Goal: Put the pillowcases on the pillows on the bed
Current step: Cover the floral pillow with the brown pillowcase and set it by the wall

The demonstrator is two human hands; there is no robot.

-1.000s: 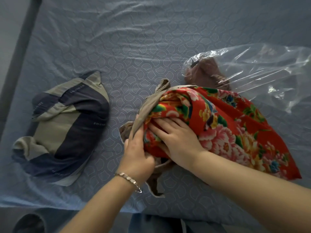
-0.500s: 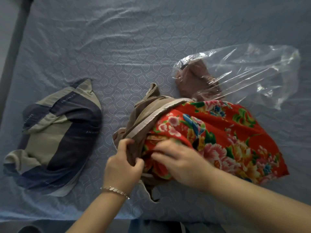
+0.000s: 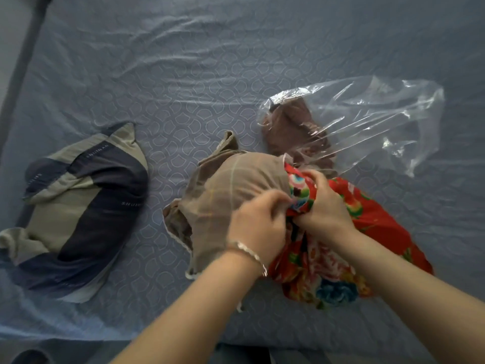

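Observation:
A red floral pillow (image 3: 341,261) lies on the bed near its front edge. Its left end is inside a thin beige-brown pillowcase (image 3: 231,195). My left hand (image 3: 257,227), with a silver bracelet on the wrist, grips the pillowcase's open edge where it meets the pillow. My right hand (image 3: 325,206) holds the red pillow fabric right beside that edge. At the left lies a second pillow in a grey and navy striped case (image 3: 78,206).
A clear plastic bag (image 3: 367,127) with brown fabric (image 3: 291,127) inside lies behind the floral pillow. The blue patterned bed sheet (image 3: 183,74) covers the whole surface. The bed's front edge runs along the bottom, with floor at the far left.
The beige pillowcase has been drawn rightward and now covers much more of the pillow's left end. Both hands moved right along the pillow.

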